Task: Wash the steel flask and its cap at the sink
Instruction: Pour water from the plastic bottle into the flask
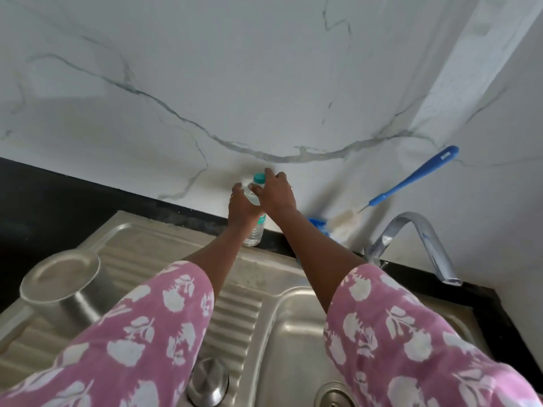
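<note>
While you stood at the sink (282, 315), both of your hands were up on a clear plastic bottle (255, 232) that stood upright on the black counter (58, 195) just behind the sink's back rim. Your left hand (242, 207) was wrapped round the bottle's body, fingers curled, firm grip. Your right hand (276, 192) was curled over the bottle's shoulder and neck, thumb on the clear plastic, fingertips up beside the teal lid (259, 178); whether it was touching the lid itself, cannot tell. The steel flask (63, 286) sat on the sink's ridged drainboard (235, 318), far left side, one round end turned toward the camera, well apart from both hands. Its cap (208, 381), a rounded steel piece, lay at the near end of the drainboard, just beside the basin edge, untouched. Right of the sink's back rim a blue-handled brush (411, 177) leaned against the marble wall (205, 69), bristle end down. Something blue next to the bristles was mostly hidden by your right forearm. A chrome tap (432, 245) arched over the sink's right rear corner. Pink floral sleeves (147, 333) covered both arms to about the elbow.
</note>
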